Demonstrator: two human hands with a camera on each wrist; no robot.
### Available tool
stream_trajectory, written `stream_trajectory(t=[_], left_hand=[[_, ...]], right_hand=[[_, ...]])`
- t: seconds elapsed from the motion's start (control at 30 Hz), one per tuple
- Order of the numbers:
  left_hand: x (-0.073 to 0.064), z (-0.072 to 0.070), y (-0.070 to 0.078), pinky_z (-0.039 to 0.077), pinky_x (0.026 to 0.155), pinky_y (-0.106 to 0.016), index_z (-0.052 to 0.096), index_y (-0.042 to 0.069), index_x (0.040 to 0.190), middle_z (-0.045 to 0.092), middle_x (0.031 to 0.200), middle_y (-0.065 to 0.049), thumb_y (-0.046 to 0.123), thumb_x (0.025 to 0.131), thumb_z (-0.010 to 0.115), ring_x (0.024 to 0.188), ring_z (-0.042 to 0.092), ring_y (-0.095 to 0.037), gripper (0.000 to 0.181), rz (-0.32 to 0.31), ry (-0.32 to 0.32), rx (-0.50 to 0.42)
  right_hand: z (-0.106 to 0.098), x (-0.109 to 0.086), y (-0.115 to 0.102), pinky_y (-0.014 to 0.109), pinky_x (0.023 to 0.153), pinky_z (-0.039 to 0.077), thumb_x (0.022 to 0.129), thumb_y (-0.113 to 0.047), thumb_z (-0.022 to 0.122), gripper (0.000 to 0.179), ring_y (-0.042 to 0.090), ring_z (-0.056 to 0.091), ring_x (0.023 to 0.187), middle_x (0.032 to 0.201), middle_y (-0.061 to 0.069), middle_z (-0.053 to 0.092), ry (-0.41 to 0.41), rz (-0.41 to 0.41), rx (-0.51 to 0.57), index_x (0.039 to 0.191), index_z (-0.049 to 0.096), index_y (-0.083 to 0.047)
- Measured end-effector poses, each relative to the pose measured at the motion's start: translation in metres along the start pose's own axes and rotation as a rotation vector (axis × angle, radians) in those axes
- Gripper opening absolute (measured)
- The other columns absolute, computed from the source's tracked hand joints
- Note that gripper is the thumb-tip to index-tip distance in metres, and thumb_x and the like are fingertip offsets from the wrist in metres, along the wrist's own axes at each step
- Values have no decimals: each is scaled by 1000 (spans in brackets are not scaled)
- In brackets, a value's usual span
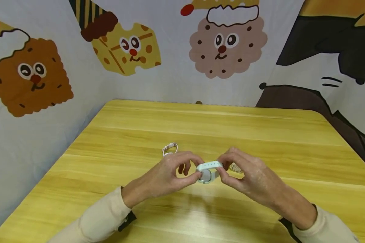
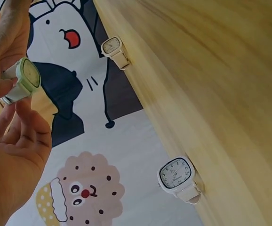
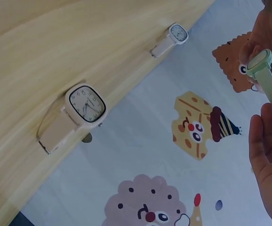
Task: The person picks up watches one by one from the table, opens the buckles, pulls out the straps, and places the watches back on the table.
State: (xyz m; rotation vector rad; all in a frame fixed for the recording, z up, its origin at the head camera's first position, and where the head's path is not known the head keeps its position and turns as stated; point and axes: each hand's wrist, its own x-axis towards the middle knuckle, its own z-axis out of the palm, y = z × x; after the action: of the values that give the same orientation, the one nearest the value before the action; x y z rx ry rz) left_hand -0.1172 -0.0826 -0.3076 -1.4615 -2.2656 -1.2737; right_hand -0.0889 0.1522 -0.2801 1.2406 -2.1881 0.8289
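A pale mint-green wristwatch (image 1: 210,165) is held above the table between both hands, its strap bent round into a loop. My left hand (image 1: 167,173) pinches it at the case end with thumb and fingers. At the other side my right hand (image 1: 255,175) pinches the strap. The green case (image 2: 30,75) shows its dial in the left wrist view, and the strap (image 3: 271,87) stretches between the hands in the right wrist view. Fingers hide parts of the strap ends.
On the wooden table (image 1: 134,128), a white watch (image 1: 170,146) stands behind my left hand. A beige watch (image 3: 86,104) stands behind my right hand, partly hidden in the head view. A cloth (image 1: 170,84) with cartoon figures hangs beyond the table's edges.
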Motion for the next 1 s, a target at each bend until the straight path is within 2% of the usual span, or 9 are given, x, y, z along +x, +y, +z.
stream_trajectory(t=[0.23, 0.37, 0.5, 0.63, 0.8, 1.0], left_hand=[[1, 2, -1, 36, 56, -13, 56, 16, 108, 54, 86, 10, 18, 89, 59, 65, 43, -7, 20, 52, 19, 51], [1, 3, -1, 35, 58, -12, 57, 15, 107, 55, 88, 9, 18, 88, 60, 67, 44, -7, 19, 69, 37, 68], [1, 4, 1, 35, 58, -12, 58, 16, 103, 53, 81, 10, 19, 87, 61, 66, 43, -5, 16, 75, 52, 62], [-1, 5, 3, 35, 58, -12, 58, 17, 100, 51, 78, 10, 19, 87, 62, 66, 44, -6, 14, 79, 61, 65], [-1, 5, 2, 41, 59, -14, 58, 15, 100, 55, 86, 9, 19, 87, 62, 68, 46, -6, 15, 73, 71, 65], [1, 6, 3, 45, 59, -18, 57, 16, 99, 55, 90, 8, 21, 87, 62, 70, 47, -5, 14, 8, 68, 10]], right_hand=[[-3, -1, 0, 8, 58, 42, 87, -21, 58, 10, 0, 52, 71, 85, -12, 54, -29, 49, 5, 93, 58, -12], [-3, -1, 0, 8, 57, 41, 85, -17, 60, 8, -2, 51, 70, 85, -14, 53, -23, 48, 6, 92, 58, -13], [-4, -1, -1, 8, 58, 42, 83, -14, 62, 10, -2, 51, 72, 86, -14, 52, -18, 39, 10, 92, 58, -12], [-4, 0, -1, 9, 60, 44, 85, -15, 60, 10, 0, 53, 73, 87, -11, 53, -16, 21, 33, 93, 57, -10], [-4, 0, -2, 9, 62, 44, 88, -19, 58, 12, 2, 53, 73, 87, -9, 54, -23, 45, 49, 95, 57, -10], [-2, -1, -1, 10, 63, 45, 89, -22, 56, 14, 4, 54, 74, 88, -8, 55, -6, 50, 40, 95, 57, -9]])
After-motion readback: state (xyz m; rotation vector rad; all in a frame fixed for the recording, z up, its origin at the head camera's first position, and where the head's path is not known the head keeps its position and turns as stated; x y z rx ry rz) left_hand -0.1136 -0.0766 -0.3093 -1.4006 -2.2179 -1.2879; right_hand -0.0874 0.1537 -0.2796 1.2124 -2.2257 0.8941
